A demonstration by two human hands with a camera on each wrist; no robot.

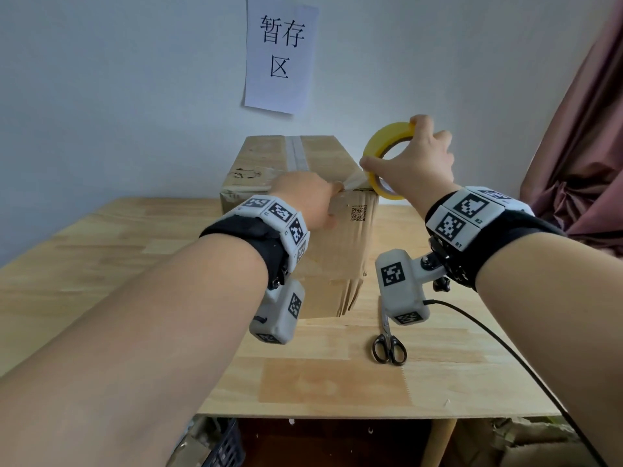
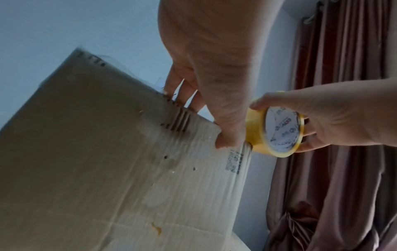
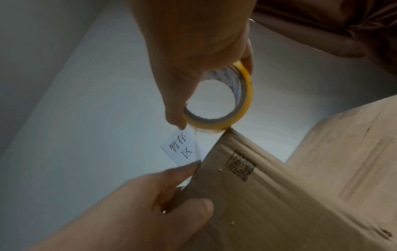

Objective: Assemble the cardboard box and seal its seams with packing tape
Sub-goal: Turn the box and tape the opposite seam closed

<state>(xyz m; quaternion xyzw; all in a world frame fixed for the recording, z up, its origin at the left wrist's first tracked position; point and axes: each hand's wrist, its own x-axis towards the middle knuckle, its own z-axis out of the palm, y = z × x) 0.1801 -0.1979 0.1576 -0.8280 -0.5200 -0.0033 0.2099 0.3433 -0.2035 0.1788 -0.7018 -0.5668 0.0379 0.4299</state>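
1. Fingers of the left hand (image 1: 305,197) lie over the near top edge of the brown corrugated cardboard box (image 1: 337,257), thumb on the near face, pressing a strip of clear tape down onto that edge.
2. Over at the right, the right hand (image 1: 416,163) grips the yellow-edged roll of clear packing tape (image 1: 382,153), thumb and fingers curled round its rim, just off the box's near right top corner.
3. A short run of clear film stretches taut from the roll to the left thumb.
4. Progress, by my reading: the box stands assembled on the pale wooden table (image 1: 337,375), flaps closed, and a strip of tape already runs along the top centre seam toward the far wall.
5. The near top edge seam looks to be the one in hand; the strip is not yet cut.
6. Black-handled steel scissors (image 1: 388,345) lie on the table near the box's right side, untouched.
7. Other seams are hidden, so I cannot tell what remains there.
8. Textures: the cardboard is ribbed, scuffed and dented, with a printed code square; the tape is thin, glossy and see-through on a white printed core.
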